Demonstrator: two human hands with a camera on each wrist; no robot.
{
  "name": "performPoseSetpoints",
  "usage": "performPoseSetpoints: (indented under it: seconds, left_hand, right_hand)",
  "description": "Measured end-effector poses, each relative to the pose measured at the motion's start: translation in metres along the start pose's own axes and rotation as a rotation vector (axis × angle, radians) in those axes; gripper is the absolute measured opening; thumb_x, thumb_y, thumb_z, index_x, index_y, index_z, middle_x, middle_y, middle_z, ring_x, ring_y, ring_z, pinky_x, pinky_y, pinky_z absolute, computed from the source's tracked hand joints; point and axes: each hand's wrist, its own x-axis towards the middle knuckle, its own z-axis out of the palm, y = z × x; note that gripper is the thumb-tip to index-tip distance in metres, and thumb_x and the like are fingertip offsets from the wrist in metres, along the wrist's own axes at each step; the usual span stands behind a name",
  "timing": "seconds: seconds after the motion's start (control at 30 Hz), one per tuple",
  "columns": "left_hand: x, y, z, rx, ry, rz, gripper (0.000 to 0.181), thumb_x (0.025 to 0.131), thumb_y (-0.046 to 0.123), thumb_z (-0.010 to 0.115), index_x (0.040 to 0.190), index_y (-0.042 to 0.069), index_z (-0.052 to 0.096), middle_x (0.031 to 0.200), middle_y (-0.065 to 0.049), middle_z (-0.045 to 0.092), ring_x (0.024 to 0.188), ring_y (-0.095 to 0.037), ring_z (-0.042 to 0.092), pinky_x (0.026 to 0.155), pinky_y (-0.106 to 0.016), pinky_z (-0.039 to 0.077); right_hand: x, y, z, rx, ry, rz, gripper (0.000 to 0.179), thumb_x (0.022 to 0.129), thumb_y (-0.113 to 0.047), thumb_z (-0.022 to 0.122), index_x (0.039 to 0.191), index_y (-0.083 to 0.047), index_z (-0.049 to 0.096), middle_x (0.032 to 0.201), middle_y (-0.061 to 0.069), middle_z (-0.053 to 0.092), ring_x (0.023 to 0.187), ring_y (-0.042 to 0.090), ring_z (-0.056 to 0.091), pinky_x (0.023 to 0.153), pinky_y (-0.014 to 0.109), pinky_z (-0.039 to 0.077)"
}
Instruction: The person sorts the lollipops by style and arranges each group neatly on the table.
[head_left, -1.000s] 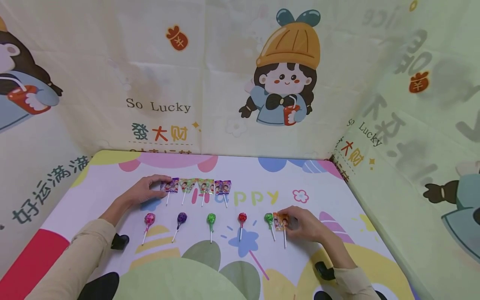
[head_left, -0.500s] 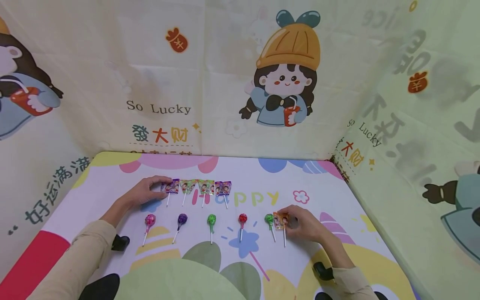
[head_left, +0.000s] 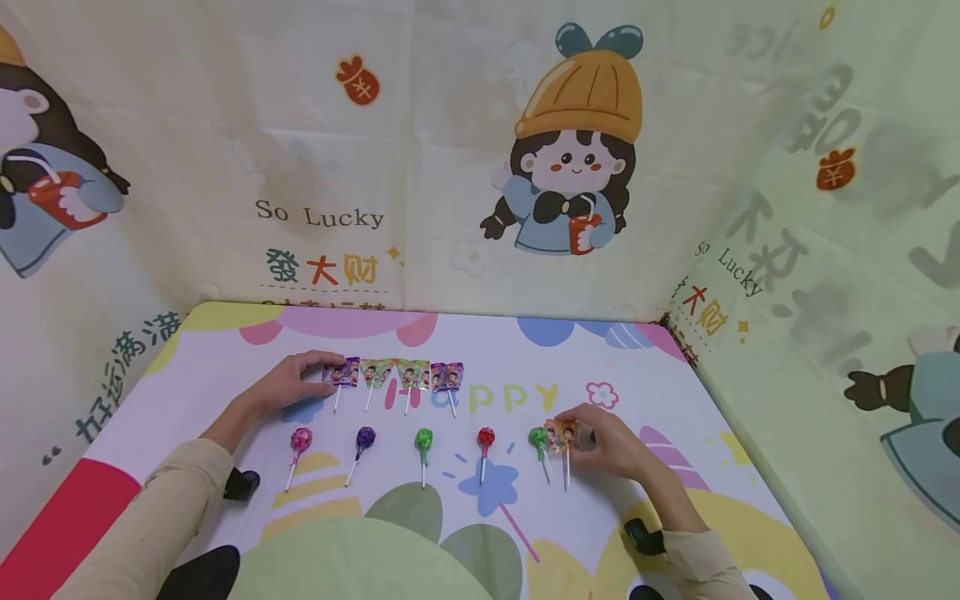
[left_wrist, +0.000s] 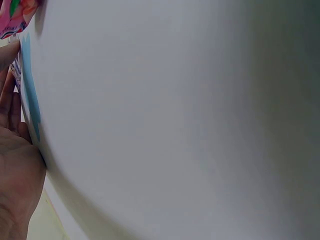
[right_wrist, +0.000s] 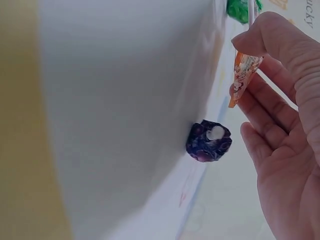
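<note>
White, cartoon-printed tabletop fills my lower view. Over it, the right hand pinches a flat, orange-wrapped lollipop just right of a round, green-wrapped lollipop; the held white stick points back towards my camera, its end slightly farther off than a second ago. Beyond, the left hand touches a flat, purple-wrapped lollipop; whether it pinches, I cannot tell.

There are six round lollipops, five flat-wrapped lollipops, two sleeves and one table.
</note>
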Motion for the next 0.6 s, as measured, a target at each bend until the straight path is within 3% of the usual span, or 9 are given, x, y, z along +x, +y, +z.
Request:
performPoseSetpoints:
  seconds: [0.2, 0.6]
  left_hand:
    - [0.000, -0.001, 0.000, 0.003, 0.002, 0.007, 0.055, 0.092, 0.022, 0.076, 0.143, 0.010, 0.059, 0.157, -0.025, 0.040, 0.148, -0.048, 0.026, 0.117, -0.070, 0.017]
    - [0.001, -0.002, 0.002, 0.001, 0.005, -0.009, 0.055, 0.092, 0.022, 0.077, 0.143, 0.011, 0.059, 0.157, -0.025, 0.039, 0.147, -0.049, 0.026, 0.117, -0.070, 0.017]
  right_hand:
    - [0.004, -0.001, -0.006, -0.001, 0.015, 0.027, 0.050, 0.076, 0.000, 0.078, 0.124, -0.010, 0.069, 0.121, 0.003, 0.070, 0.110, 0.024, 0.063, 0.096, 0.048, 0.052]
    - [0.023, -0.008, -0.015, 0.014, 0.066, -0.050, 0.045, 0.078, 0.002, 0.075, 0.121, -0.011, 0.070, 0.115, 0.000, 0.070, 0.106, 0.022, 0.064, 0.092, 0.049, 0.054]
